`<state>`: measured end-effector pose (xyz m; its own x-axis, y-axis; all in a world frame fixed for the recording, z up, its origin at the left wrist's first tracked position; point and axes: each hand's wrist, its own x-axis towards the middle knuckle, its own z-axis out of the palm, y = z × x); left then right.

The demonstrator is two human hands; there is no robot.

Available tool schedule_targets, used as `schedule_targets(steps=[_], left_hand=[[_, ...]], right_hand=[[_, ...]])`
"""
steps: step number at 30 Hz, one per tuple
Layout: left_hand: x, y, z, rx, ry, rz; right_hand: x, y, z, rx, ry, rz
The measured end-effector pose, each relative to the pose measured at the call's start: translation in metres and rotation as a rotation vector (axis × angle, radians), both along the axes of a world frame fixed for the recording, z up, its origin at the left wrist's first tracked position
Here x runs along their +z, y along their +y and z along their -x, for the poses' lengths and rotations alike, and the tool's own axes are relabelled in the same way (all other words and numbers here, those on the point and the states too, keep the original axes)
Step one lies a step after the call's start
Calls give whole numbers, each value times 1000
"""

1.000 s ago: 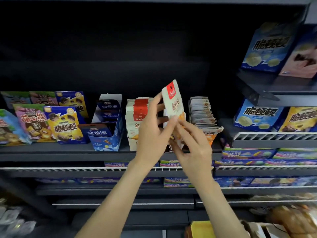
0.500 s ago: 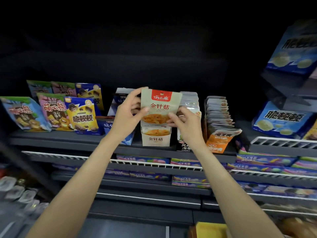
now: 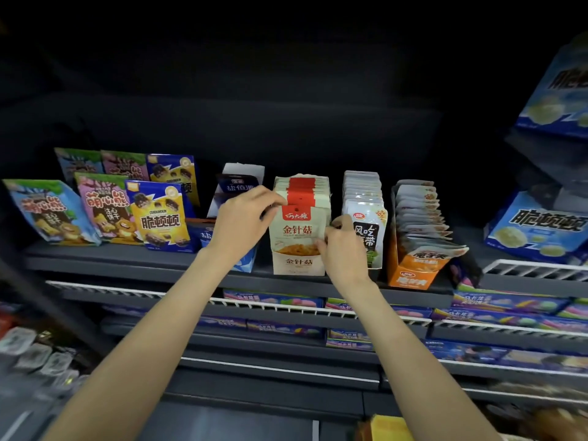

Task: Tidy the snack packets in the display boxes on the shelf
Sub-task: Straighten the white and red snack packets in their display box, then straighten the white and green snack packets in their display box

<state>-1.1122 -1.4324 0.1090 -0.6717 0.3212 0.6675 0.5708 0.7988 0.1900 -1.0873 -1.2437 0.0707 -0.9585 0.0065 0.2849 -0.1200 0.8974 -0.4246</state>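
A cream display box (image 3: 298,265) with a row of cream-and-red mushroom snack packets stands on the dark shelf (image 3: 127,262). The front packet (image 3: 300,229) sits upright in the box. My left hand (image 3: 243,221) pinches its upper left corner by the red band. My right hand (image 3: 342,246) grips its right edge lower down. To the right stands a row of white-and-black seaweed packets (image 3: 366,218), then an orange box (image 3: 413,275) of fanned grey packets.
A blue-and-white box (image 3: 237,183) stands behind my left hand. Colourful biscuit bags (image 3: 159,214) fill the shelf's left end. Blue boxes (image 3: 537,227) sit at the right. Lower shelves with white wire rails (image 3: 286,308) hold purple packs.
The packet I held up in the air has come down into the front of the cream box. Both hands followed it down and stay on its edges. The view shifted left.
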Motion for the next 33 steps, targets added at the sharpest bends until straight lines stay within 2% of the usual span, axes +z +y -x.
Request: schedule_targets(steps=[5, 11, 16, 19, 21, 23, 26, 30, 33], left_hand=[[1, 4, 8, 34, 46, 46], [-5, 21, 14, 126, 105, 108], [-8, 46, 7, -39, 194, 53], [-9, 66, 5, -155, 247, 48], [-12, 81, 5, -181, 277, 92], [-15, 96, 3, -190, 311, 132], [-21, 110, 1, -199, 282, 197], [-24, 116, 4, -46, 139, 306], [-9, 122, 13, 68, -14, 375]], right_hand=[[-4, -2, 4, -43, -25, -7], [-3, 10, 4, 7, -3, 32], [19, 44, -23, 119, 158, 201], [47, 71, -27, 238, 282, 105], [64, 89, -15, 273, 294, -8], [77, 101, 8, 281, 242, -98], [87, 108, 51, 287, 63, -288], [87, 107, 86, 287, -301, -396], [83, 110, 92, 298, -370, -433]])
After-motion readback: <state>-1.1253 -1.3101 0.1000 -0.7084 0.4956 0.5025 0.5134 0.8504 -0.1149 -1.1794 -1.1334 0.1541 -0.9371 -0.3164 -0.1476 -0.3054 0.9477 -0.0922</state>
